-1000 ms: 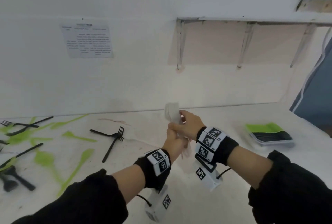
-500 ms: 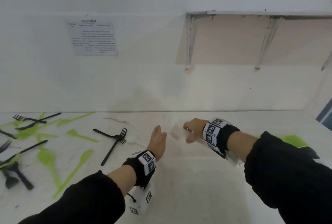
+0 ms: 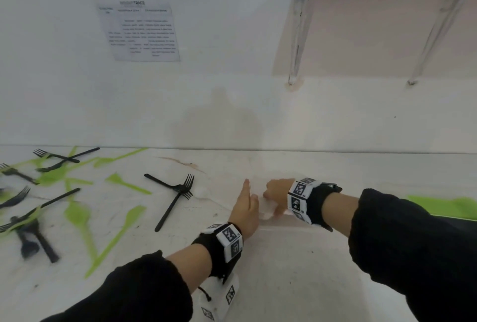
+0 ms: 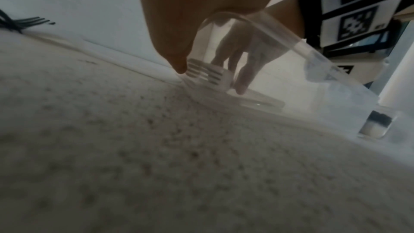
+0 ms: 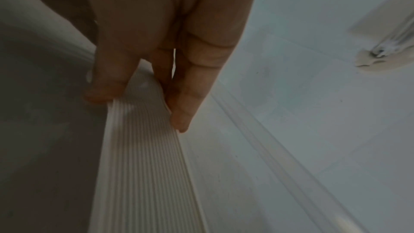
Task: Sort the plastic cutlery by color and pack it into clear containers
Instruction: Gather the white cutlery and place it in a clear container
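Holding a thick stack of white forks [image 5: 143,148], the right hand [image 3: 277,193] has its thumb on one side of the stack and its fingers [image 5: 190,95] on the other. This stack is being put down into a clear container [image 4: 291,84] that sits on the white table [image 3: 284,283]. From the left wrist view, the fork tips [image 4: 205,73] show through the clear wall, low down near the floor of the container. The stack's long way seems to run from the left side of the container, where the tips are, back toward the right hand.

At the left side of the container is the left hand [image 3: 246,212]. Its fingers are straight and it holds nothing. It stands on its edge close against the container's left wall, but I cannot tell if it really touches it. It looks like it is there to keep the container from sliding.

Left of the container, well apart from it, lie loose black forks [image 3: 178,191] and green cutlery [image 3: 124,228] on the table. They are not sorted yet. Right of the container, past the right sleeve, a bit of something green [image 3: 444,206] shows.

I think the next move is to lay the white stack flat and let go. The left hand is nearer to the loose pieces.
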